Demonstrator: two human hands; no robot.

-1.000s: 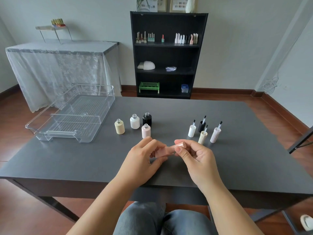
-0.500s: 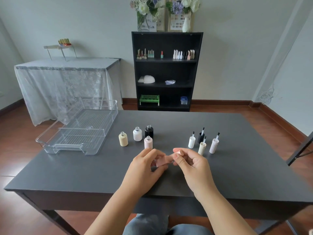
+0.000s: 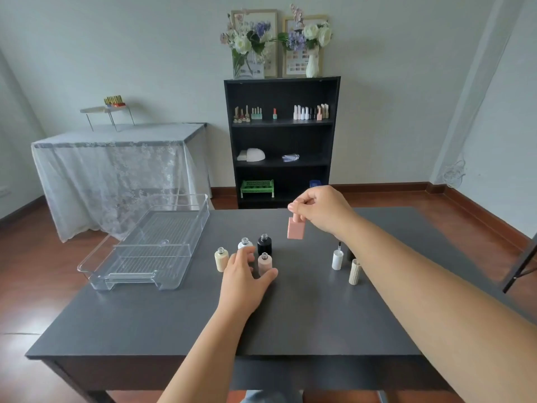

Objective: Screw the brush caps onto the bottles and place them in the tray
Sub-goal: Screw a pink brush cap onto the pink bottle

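My right hand (image 3: 322, 210) pinches the cap of a capped pink bottle (image 3: 296, 227) and holds it in the air above the table's middle. My left hand (image 3: 247, 273) reaches with spread fingers among the open bottles, its thumb beside the pale pink bottle (image 3: 264, 263). Around it stand a cream bottle (image 3: 221, 259), a white bottle (image 3: 245, 244) partly behind my fingers, and a black bottle (image 3: 264, 244). To the right stand a white brush cap (image 3: 337, 258) and a cream ribbed cap (image 3: 354, 271); a dark cap is mostly hidden behind my right forearm. The clear tray (image 3: 151, 245) sits at the left.
The dark table (image 3: 290, 321) has bare surface in front of my hands. Behind it stands a black bookshelf (image 3: 280, 141) with small bottles. A lace-covered side table (image 3: 116, 158) is at the back left. A dark chair frame (image 3: 520, 269) shows at the right edge.
My hands have come apart. The right hand lifted the capped pink bottle up and away from me. The left hand let go and moved forward to the open bottles. The camera tilted up.
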